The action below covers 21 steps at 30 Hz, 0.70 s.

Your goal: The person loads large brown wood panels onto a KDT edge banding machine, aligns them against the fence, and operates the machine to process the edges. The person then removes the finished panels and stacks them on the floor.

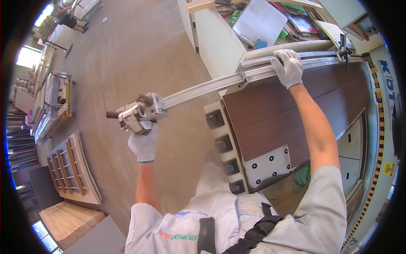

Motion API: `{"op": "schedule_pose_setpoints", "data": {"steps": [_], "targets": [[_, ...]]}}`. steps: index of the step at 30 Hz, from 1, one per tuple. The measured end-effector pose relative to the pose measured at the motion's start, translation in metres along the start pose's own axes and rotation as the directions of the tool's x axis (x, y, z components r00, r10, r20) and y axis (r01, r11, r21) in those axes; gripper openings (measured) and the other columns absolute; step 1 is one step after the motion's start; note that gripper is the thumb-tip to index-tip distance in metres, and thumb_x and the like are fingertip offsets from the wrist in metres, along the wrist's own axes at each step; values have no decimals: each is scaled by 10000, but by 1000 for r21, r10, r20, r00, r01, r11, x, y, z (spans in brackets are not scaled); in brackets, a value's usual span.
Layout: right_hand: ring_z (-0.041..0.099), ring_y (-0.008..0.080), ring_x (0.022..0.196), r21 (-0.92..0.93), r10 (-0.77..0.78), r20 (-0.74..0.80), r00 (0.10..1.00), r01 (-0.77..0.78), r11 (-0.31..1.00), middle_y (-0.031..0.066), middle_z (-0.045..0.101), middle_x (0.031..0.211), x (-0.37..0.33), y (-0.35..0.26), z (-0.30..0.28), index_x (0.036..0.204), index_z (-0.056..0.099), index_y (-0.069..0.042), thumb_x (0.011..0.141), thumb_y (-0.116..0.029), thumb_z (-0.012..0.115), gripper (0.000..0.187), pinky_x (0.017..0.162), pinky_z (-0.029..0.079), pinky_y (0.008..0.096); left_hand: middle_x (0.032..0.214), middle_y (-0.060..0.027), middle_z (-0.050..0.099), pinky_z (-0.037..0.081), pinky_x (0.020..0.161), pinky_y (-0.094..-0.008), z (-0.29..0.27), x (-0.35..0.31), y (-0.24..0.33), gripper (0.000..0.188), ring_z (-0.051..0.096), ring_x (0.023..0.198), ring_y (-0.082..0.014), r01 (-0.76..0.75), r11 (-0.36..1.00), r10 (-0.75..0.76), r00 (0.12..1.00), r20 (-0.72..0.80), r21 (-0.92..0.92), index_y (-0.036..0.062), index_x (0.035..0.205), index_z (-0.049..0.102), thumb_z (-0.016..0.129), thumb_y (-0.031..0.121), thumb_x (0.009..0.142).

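My left hand [144,142], in a white knit glove, grips the underside of a metal block with dark knobs [137,114], which is slightly blurred. The block sits at the left end of a long aluminium rail [203,89]. Further right along the rail, my gloved right hand [288,67] lies over it, fingers together and curled across its top, thumb to the left. Below the rail lie dark brown panels [270,118] on a machine table. Hidden by the block is much of my left hand's grip.
Black pads line the table's left edge [224,146]. A white board [215,40] and a bin of offcuts [292,40] stand beyond the rail. Stacked wood panels [69,222] and a loaded cart [55,106] stand at left. Another person [69,19] is far off at upper left.
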State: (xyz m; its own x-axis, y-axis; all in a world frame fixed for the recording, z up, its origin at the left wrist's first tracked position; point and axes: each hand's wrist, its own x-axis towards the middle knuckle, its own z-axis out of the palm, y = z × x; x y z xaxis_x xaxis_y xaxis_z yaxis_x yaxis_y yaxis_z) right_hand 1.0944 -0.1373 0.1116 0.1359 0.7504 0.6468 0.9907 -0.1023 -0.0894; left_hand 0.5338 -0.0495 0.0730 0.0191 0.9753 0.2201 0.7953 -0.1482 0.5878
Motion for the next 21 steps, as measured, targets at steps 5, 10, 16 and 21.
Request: {"op": "schedule_pose_setpoints", "data": {"steps": [5,10,16,21], "targets": [[731,367,1041,35,5,-12,1000,-4,999,120,791,1027,1,-1,1,1034,807,-82,956,-467,716,404,1043,529,467,776,-120,778,610,701,-456,26,-12,56,250,779,753,-346,-41,995,37,998,-52,-86,110,878,806,875,336,796],[731,366,1021,17,-5,-33,999,5,1000,118,788,997,1,0,2,1007,807,-85,951,-470,720,399,1015,540,462,796,-131,769,607,703,-485,49,-20,84,266,761,767,-378,-31,998,28,998,-57,-57,105,850,787,853,357,797],[733,358,1021,47,7,-35,999,-5,999,107,791,993,2,-1,2,995,807,-94,934,-447,740,364,1018,537,454,816,-111,796,617,729,-439,68,-29,120,255,788,794,-336,-62,998,62,998,4,-18,111,916,815,871,341,821],[739,355,1030,48,1,-55,998,2,999,110,799,1003,1,1,4,992,815,-94,924,-445,753,363,1030,533,461,820,-112,794,617,716,-442,84,-35,134,237,783,790,-345,-77,996,77,997,7,40,130,886,816,845,357,822]]}}
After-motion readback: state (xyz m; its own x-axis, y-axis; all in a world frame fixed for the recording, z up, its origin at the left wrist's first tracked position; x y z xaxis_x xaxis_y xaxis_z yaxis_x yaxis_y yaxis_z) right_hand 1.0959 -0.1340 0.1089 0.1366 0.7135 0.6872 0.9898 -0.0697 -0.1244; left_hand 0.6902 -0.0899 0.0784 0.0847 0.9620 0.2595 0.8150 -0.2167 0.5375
